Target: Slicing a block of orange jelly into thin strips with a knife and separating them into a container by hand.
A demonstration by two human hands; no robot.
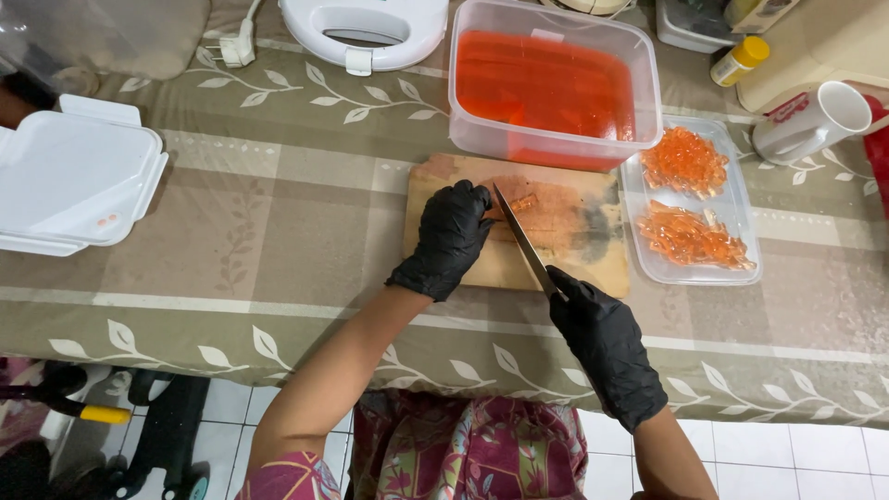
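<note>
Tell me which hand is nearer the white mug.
Right. The right hand grips the knife below-left of the white mug; the left hand is farther left, on the cutting board.

both hands, left hand (451, 233) and right hand (604, 341), wore matt black rubber gloves. the knife (524, 243) blade was smooth metal. the cutting board (565, 231) was worn, stained wood. the worktop (278, 204) carried a matt printed cloth. the tub (554, 83) was glossy clear plastic.

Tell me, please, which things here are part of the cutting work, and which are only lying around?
In use:
left hand steadying orange jelly piece
right hand holding knife
cutting board
tub of orange jelly
tray of cut pieces

Lying about:
white lidded container
sandwich maker
mug
yellow-capped bottle
</note>
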